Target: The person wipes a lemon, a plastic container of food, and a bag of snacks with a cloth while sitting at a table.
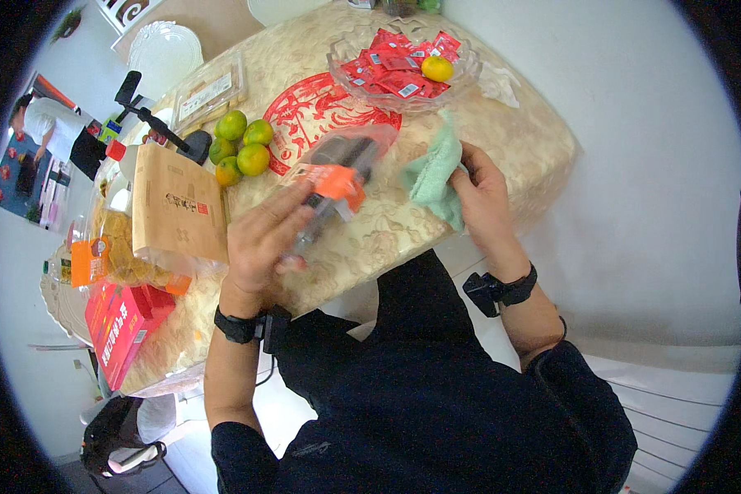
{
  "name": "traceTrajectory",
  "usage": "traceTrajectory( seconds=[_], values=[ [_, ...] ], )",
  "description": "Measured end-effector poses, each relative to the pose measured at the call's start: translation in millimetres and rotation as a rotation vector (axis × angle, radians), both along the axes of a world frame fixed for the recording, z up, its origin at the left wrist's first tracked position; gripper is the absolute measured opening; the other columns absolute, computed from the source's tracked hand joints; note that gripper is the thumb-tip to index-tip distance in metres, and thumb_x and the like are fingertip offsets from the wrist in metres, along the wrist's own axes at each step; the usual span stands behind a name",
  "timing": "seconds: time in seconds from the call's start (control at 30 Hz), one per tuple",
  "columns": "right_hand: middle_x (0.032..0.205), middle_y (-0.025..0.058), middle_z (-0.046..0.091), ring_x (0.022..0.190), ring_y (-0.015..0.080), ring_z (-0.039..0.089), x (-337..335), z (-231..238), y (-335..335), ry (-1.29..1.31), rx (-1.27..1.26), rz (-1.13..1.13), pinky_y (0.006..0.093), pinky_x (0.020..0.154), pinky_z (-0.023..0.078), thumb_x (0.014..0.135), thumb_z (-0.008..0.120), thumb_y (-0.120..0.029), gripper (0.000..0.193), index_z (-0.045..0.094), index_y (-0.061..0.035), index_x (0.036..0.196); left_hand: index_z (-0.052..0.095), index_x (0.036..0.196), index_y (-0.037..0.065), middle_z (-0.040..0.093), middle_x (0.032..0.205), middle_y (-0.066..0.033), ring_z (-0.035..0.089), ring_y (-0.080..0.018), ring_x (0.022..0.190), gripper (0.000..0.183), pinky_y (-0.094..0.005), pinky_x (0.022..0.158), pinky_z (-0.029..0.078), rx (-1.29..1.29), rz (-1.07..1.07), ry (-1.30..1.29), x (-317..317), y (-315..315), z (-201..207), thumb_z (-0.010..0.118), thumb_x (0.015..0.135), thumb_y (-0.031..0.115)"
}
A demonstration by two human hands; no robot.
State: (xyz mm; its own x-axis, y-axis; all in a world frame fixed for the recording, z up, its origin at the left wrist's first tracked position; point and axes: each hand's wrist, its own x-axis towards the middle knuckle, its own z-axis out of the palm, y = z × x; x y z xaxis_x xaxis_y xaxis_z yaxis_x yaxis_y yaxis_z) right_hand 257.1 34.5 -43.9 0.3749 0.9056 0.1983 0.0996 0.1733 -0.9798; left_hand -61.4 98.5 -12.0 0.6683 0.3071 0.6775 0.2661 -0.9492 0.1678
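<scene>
My left hand (267, 235) is closed on a clear plastic package (337, 169) with an orange label and dark contents, smeared by motion. The package is tilted just over the table's near part, and I cannot tell whether it touches the surface. To its right, my right hand (484, 198) pinches a pale green cloth (438, 174) between thumb and fingers. The cloth hangs in folds at the table's near edge. Behind the package, a red patterned round mat (305, 111) lies flat, partly covered by it.
Several green-orange citrus fruits (243, 142) sit left of the mat. A brown paper bag (177, 202), a red box (122, 329) and a black stand (191, 146) crowd the left side. At the back, a glass bowl (337, 59) holds red packets and a yellow fruit.
</scene>
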Motion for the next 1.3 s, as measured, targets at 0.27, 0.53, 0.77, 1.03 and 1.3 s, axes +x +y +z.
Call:
traceTrajectory(
  seconds=[0.27,0.53,0.77,1.03,1.3],
  values=[
    [0.117,0.0153,0.065,0.104,0.0195,0.063,1,-11,-1,0.166,-0.125,0.062,0.0308,0.092,0.049,0.095,0.057,-0.009,0.036,0.055,0.0083,0.126,0.062,0.123,0.02,0.058,0.137,-0.0138,0.056,-0.0329,0.125,0.052,-0.0459,0.106,0.044,0.14,-0.017,0.446,13,-46,11,0.065,0.081,0.051],
    [0.114,0.0157,0.065,0.102,0.0187,0.062,-33,-13,-2,0.113,-0.055,0.047,0.031,0.089,0.049,0.092,0.06,-0.01,0.039,0.053,0.0089,0.126,0.063,0.123,0.024,0.054,0.142,-0.0085,0.052,-0.0293,0.13,0.044,-0.0458,0.109,0.04,0.121,0.081,0.494,13,-55,4,0.063,0.085,0.044],
    [0.114,0.0156,0.065,0.099,0.0184,0.063,-29,4,-37,0.073,-0.143,0.139,0.0296,0.086,0.05,0.09,0.06,-0.004,0.04,0.051,0.0068,0.128,0.054,0.135,0.02,0.044,0.15,-0.015,0.042,-0.0347,0.138,0.069,-0.0543,0.114,0.029,0.077,0.223,0.447,9,-66,-5,0.077,0.074,0.042],
    [0.114,0.0167,0.065,0.11,0.0291,0.061,-25,51,-3,-0.699,0.344,0.047,0.0371,0.095,0.048,0.085,0.061,0.0,0.033,0.061,0.0011,0.118,0.016,0.151,-0.002,0.007,0.155,-0.0352,0.021,-0.0524,0.142,0.125,-0.0514,0.115,0.03,-0.411,0.616,-0.129,21,-99,-40,0.093,0.057,0.03],
    [0.116,0.0142,0.065,0.117,0.0331,0.058,-112,34,-35,-0.959,0.484,0.513,0.0446,0.101,0.046,0.081,0.059,-0.003,0.027,0.065,-0.0038,0.107,0.014,0.153,-0.001,0.018,0.154,-0.0309,0.024,-0.0452,0.143,0.114,-0.0478,0.114,0.031,-0.579,0.669,-0.125,15,-101,-43,0.086,0.068,0.026]
  ],
)
